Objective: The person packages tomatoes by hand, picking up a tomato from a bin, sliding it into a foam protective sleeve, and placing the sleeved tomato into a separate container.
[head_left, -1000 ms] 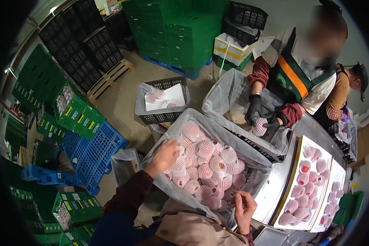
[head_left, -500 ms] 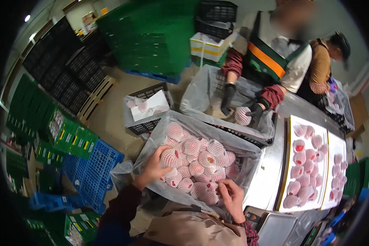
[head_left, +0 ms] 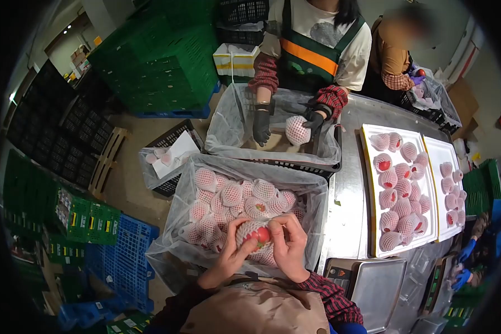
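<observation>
Above the near edge of a plastic-lined crate [head_left: 317,222], both my hands hold one red fruit [head_left: 257,236] in a white foam net. My left hand [head_left: 228,253] wraps round its left side, the thumb across the front. The fingers of my right hand [head_left: 288,245] pinch the net at its upper right, where red skin shows through the parted net. Beneath and beyond my hands, many foam-netted fruits [head_left: 231,195] fill the crate.
Across from me, a co-worker's gloved hands [head_left: 261,128] hold a netted fruit [head_left: 298,131] over another lined crate [head_left: 217,125]. On the metal table [head_left: 348,183] are white trays [head_left: 373,234] of netted fruit. A scale [head_left: 378,286] stands at the near right; a blue pallet [head_left: 117,256] lies left.
My left hand has brought a netted fruit from the crate's left side to the near middle. My right hand has moved onto it. The camera view has shifted.
</observation>
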Available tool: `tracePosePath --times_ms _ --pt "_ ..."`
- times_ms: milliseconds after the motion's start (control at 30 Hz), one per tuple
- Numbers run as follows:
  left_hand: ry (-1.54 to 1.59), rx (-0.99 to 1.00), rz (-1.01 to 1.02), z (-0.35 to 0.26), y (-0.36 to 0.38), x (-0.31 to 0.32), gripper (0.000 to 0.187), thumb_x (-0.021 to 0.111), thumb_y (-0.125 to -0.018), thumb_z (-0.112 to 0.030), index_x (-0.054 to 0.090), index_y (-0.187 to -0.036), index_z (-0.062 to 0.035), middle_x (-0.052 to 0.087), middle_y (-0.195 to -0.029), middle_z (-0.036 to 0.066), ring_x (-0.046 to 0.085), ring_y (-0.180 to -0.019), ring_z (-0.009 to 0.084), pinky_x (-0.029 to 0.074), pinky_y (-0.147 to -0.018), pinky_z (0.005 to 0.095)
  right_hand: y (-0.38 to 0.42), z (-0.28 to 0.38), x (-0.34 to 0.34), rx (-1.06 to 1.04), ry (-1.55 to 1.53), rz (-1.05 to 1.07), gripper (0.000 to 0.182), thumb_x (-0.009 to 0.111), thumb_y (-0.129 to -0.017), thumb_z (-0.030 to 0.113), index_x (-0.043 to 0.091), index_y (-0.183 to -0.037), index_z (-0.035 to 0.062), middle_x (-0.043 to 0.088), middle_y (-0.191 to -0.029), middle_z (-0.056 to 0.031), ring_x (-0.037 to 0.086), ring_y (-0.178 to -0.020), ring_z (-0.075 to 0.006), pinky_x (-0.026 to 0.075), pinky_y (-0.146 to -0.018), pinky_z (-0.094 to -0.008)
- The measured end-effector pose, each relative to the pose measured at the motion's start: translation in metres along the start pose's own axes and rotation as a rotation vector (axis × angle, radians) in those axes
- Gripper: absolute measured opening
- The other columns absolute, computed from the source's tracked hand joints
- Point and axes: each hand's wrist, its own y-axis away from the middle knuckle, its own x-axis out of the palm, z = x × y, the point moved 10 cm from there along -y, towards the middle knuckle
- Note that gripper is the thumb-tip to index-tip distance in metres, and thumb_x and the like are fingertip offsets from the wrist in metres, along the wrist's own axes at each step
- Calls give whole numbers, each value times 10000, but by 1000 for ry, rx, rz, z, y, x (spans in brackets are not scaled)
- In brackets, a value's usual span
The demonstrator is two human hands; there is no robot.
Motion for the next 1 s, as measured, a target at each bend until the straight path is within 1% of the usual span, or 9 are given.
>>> tracePosePath --times_ms 167,333,433,567,700,733,833,900,1000 --pt "669 -145 -1 0 -2 13 534 598 -1020 -153 394 -1474 38 531 -1398 147 518 -1303 234 393 -1134 421 7 -42 -9 379 -354 -39 209 608 -1050 192 642 -949 13 530 -791 63 488 -728 -32 400 -592 -236" --pt "855 -129 67 3 0 20 514 651 -980 -186 487 -1414 36 591 -1333 124 558 -1254 218 400 -1129 426 3 -52 -13 221 -293 -59 249 575 -1071 227 630 -958 13 495 -710 89 427 -626 -36 342 -559 -234" --pt "1100 -138 99 19 4 19 455 679 -948 -245 576 -1327 -16 623 -1287 92 569 -1237 226 399 -1127 442 18 -66 -8 292 -123 69 149 553 -1044 112 599 -968 -7 551 -836 52 470 -819 -34 404 -720 -212" --pt "1292 -197 100 24 12 22 485 682 -893 -401 631 -1245 -71 643 -1268 72 577 -1231 257 399 -1128 481 19 -62 -3 215 -25 131 153 561 -881 5 619 -1020 -21 608 -777 12 529 -724 -78 449 -669 -259" --pt "1422 -304 235 63 30 30 582 663 -853 -501 630 -1259 -85 637 -1306 90 582 -1239 278 424 -1112 506 15 -58 11 375 -525 218 118 572 -909 16 607 -1011 -35 643 -890 4 579 -833 -81 468 -777 -243" --pt "1299 -161 402 66 27 40 798 567 -801 -748 573 -1361 -181 593 -1387 67 536 -1320 295 405 -1130 533 20 -61 22 522 -826 233 104 585 -922 26 607 -1006 -31 648 -925 1 589 -871 -81 472 -810 -241" --pt "1330 -108 373 60 19 42 756 554 -826 -727 588 -1345 -179 602 -1379 70 541 -1318 299 400 -1142 536 14 -42 15 300 -469 266 65 608 -962 61 631 -1005 19 591 -861 33 552 -811 -49 441 -746 -208" --pt "1201 -173 233 7 -4 35 656 720 -896 -488 589 -1329 -13 643 -1303 122 604 -1214 271 454 -1082 477 25 -46 18 301 -396 278 71 611 -962 59 627 -1022 25 583 -863 33 548 -811 -43 442 -744 -207" --pt "933 -269 26 -10 -16 26 496 726 -935 -339 606 -1274 3 653 -1259 116 621 -1177 224 482 -1047 425 21 -59 -9 384 -289 205 130 623 -961 61 612 -1086 28 579 -899 21 552 -835 -47 455 -761 -224"
